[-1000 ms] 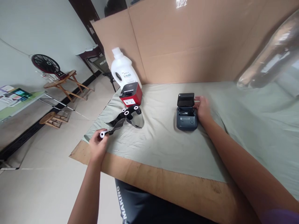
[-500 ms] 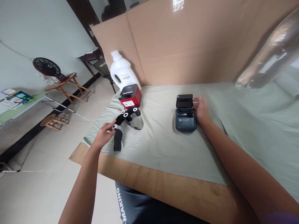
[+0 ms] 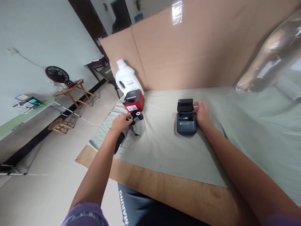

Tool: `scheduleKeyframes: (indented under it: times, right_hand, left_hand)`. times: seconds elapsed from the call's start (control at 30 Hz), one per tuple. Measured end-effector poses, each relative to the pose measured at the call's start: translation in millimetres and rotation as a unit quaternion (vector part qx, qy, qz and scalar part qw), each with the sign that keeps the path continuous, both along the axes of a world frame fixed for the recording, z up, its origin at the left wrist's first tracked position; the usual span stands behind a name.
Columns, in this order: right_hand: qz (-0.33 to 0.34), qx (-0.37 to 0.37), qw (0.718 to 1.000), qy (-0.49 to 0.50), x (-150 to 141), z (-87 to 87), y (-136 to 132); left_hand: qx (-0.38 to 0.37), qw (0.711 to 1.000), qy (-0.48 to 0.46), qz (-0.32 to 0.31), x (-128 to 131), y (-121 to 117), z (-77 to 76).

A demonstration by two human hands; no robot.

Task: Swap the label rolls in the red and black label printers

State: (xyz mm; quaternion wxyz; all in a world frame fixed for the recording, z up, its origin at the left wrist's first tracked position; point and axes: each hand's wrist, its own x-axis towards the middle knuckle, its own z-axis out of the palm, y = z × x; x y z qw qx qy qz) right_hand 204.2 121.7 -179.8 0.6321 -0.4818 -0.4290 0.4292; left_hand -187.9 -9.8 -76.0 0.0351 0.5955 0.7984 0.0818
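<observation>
My left hand (image 3: 121, 123) is closed in a pinch on a small black roll with a white core (image 3: 130, 118), among several such black rolls. A neighbouring black roll (image 3: 138, 114) lies just right of the fingertips. A loose dark strip (image 3: 119, 142) trails under my left wrist, partly hidden by it. At the right stands a dark blue label printer (image 3: 186, 127) with its black lid (image 3: 185, 105) raised. My right hand (image 3: 202, 114) is beside the lid, fingers stretched out against its right edge, wrapped round nothing that I can see.
Behind the rolls stands a red and black box-shaped device (image 3: 134, 101), with a white jug-like bottle (image 3: 129, 78) behind it. A cardboard panel (image 3: 188, 47) closes the back. The cloth-covered table ends in a bare wooden edge (image 3: 164, 182). A clear plastic-wrapped bundle (image 3: 265, 62) leans at the right.
My left hand has moved away from me and to the right, from the near end of the rolls to those by the red device. My right hand stays beside the printer lid.
</observation>
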Motion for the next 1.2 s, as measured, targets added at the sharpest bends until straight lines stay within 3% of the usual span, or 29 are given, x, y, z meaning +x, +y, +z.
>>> scheduleKeyframes:
  times: [0.2,0.33,0.43,0.53,0.67,0.8,0.93,1.1,1.2]
  right_hand:
    - [-0.007,0.004,1.000,0.003,1.9,6.0,-6.1]
    - [-0.037,0.096,0.992,-0.076,-5.4,40.0,-22.2]
    - [0.092,0.152,0.981,-0.082,-23.0,79.8,-41.9]
    - [0.254,0.099,0.961,-0.047,-40.4,109.5,-61.0]
    - [0.303,0.054,0.951,0.026,-45.7,114.6,-70.6]
    - [0.266,0.057,0.962,0.012,-38.7,96.6,-57.1]
    - [0.191,0.092,0.975,-0.069,-33.4,83.8,-42.0]
    - [0.192,0.117,0.965,-0.137,-27.6,89.0,-45.0]
    - [0.180,0.197,0.936,-0.228,-23.2,96.7,-50.8]
  left_hand:
    - [0.030,1.000,-0.004,0.000,24.9,5.7,-3.4]
    - [0.143,0.989,-0.012,-0.035,77.3,0.0,15.0]
    - [0.226,0.967,-0.021,-0.112,135.7,0.1,30.9]
    - [0.274,0.943,-0.009,-0.190,189.0,5.6,38.8]
    - [0.286,0.928,-0.001,-0.241,226.6,15.5,37.8]
    - [0.251,0.930,0.020,-0.267,224.9,15.8,40.1]
    - [0.254,0.940,0.018,-0.228,201.3,11.5,52.8]
    - [0.158,0.973,-0.024,-0.165,176.1,12.2,69.2]
    - [0.232,0.958,-0.047,-0.164,170.4,10.3,76.3]
